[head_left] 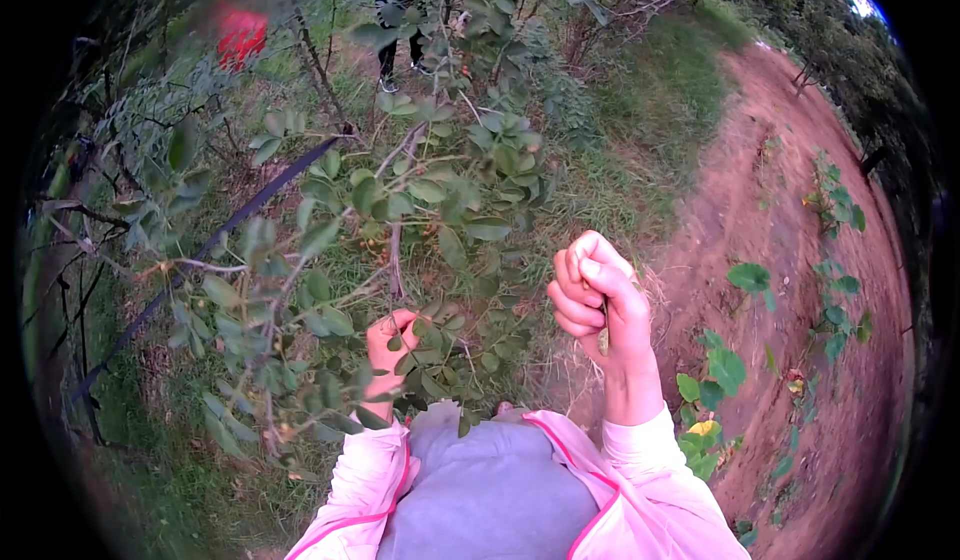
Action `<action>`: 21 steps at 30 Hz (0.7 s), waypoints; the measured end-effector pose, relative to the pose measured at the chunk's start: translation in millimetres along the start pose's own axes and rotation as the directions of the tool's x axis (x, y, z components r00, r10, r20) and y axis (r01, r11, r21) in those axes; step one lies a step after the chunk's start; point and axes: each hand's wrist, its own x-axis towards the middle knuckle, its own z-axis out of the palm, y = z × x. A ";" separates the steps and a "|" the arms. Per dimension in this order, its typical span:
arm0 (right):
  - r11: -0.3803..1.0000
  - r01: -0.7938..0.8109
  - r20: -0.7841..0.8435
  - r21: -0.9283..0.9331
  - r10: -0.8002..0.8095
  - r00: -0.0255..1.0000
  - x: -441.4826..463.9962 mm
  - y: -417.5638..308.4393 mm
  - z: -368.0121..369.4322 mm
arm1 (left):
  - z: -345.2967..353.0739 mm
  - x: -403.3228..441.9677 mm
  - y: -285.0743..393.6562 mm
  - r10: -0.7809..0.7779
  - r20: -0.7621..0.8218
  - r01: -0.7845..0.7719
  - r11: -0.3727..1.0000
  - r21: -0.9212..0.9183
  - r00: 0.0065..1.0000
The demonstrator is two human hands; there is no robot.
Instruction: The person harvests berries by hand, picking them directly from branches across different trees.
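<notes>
A leafy branch point(395, 250) with small orange berries hangs in front of me, left of centre. My left hand point(392, 345) is at its lower part, fingers bent around a twig, partly covered by leaves. My right hand point(600, 290) is raised to the right of the foliage, apart from it, with its fingers curled and the thumb pressed over them. What it holds, if anything, is hidden inside the fist.
A dark strap point(245, 213) runs diagonally through the bush at the left. Another person point(400, 20) stands behind the branches at the top. Something red point(242, 37) shows at the upper left. A dirt path point(740, 210) and leafy vines point(725, 368) lie at the right.
</notes>
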 end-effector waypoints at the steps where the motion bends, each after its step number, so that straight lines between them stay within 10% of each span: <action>1: 0.995 0.012 0.032 0.098 -0.015 0.999 -3.6 1.2 -4.5 | 1.7 1.5 2.5 -0.009 -0.001 0.009 1.000 -0.005 1.000; 6: 0.970 -0.072 0.072 0.232 0.057 0.996 1.7 23.2 -13.7 | 8.3 6.0 17.7 0.013 -0.011 -0.013 1.000 0.014 1.000; 14: 0.977 -0.156 -0.288 -0.146 0.109 0.952 36.3 70.2 6.7 | 23.2 9.4 14.9 0.128 0.029 -0.129 0.992 0.015 0.991; 21: 0.977 -0.195 -0.411 0.085 0.212 0.886 61.3 92.9 -18.0 | 28.3 7.3 15.1 0.176 0.036 -0.177 0.983 0.052 0.984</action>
